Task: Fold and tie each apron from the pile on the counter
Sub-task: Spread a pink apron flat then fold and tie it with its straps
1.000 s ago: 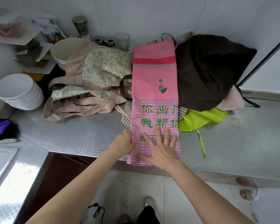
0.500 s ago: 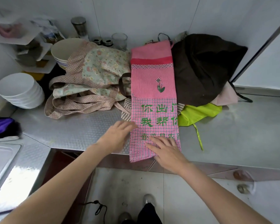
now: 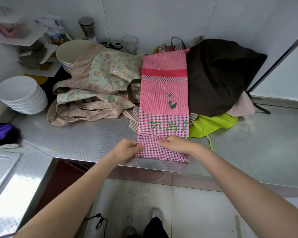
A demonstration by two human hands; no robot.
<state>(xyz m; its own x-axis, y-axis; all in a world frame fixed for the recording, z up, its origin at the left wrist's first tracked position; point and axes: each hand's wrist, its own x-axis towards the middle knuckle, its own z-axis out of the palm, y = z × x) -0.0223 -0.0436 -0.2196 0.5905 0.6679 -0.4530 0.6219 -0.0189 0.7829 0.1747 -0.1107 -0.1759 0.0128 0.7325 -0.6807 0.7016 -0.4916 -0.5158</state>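
Pink cloth fills the middle of the steel worktop [image 3: 86,141]: the pink apron [image 3: 163,93], folded into a long narrow strip, runs from the wall toward the front edge. Its near end, in small pink check, is turned up and back over the strip, so that it covers the lower rows of the green printed characters. My left hand [image 3: 127,147] pinches the left edge of that turned-up end, thumb on top. My right hand [image 3: 178,144] lies on the right side of it with the fingers curled round the folded hem, so both grips are clenched on the cloth. A corner of the check sticks out at the lower right, close to the worktop's edge.

On the left of the strip a floral apron [image 3: 108,73] lies crumpled with its dotted straps [image 3: 86,112] looped in front of it. On the right a dark brown apron [image 3: 220,74] is heaped against the wall, touching the strip, and a lime green apron [image 3: 213,124] and some pale pink cloth [image 3: 243,105] stick out from under it.

Further left stands a stack of white bowls [image 3: 21,94], with a larger bowl [image 3: 70,52] behind the floral apron. A glass [image 3: 129,43] stands by the wall.
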